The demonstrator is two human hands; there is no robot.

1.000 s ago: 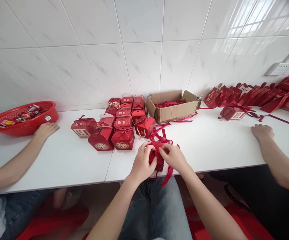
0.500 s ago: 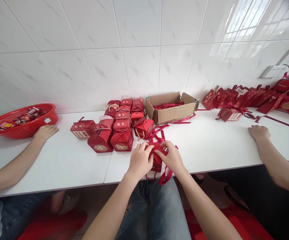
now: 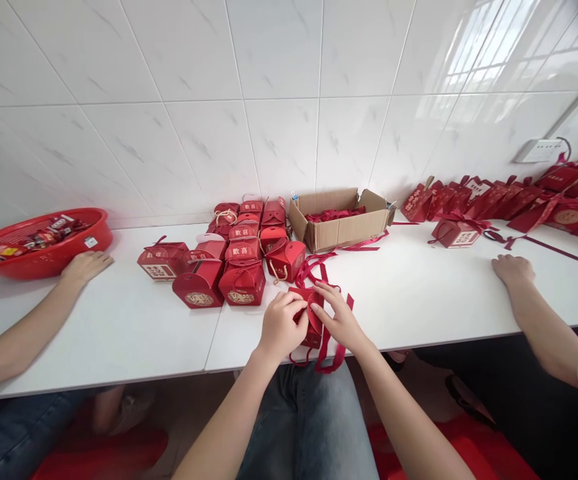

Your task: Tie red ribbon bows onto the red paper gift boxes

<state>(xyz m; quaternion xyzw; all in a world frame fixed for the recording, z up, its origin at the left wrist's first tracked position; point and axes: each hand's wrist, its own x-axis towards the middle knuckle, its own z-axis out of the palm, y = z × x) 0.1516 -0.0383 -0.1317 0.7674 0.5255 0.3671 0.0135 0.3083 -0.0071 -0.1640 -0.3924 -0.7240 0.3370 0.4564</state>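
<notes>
A small red box [image 3: 313, 337] stands at the table's front edge between my two hands. My left hand [image 3: 283, 323] is closed on the box's top flap from the left, fingers bent. On the right side, my right hand [image 3: 337, 319] has its fingers spread over the box's curved top flap, touching it. Dark red ribbon [image 3: 332, 363] hangs beside the box and over the table edge, and more ribbon lies behind it. Left of my hands, several closed red boxes [image 3: 242, 283] stand in rows.
A cardboard box [image 3: 341, 230] of red ribbons stands by the wall. A red basket [image 3: 96, 233] of wrapped sweets is far left, near a person's hand [image 3: 86, 267]. Another person's hand [image 3: 513, 270] rests at right, before more red boxes [image 3: 456, 233] and scissors [image 3: 495, 237].
The fingers of my right hand have opened out and lifted slightly over the flap. More of the red box's top shows. The whole view has shifted slightly.
</notes>
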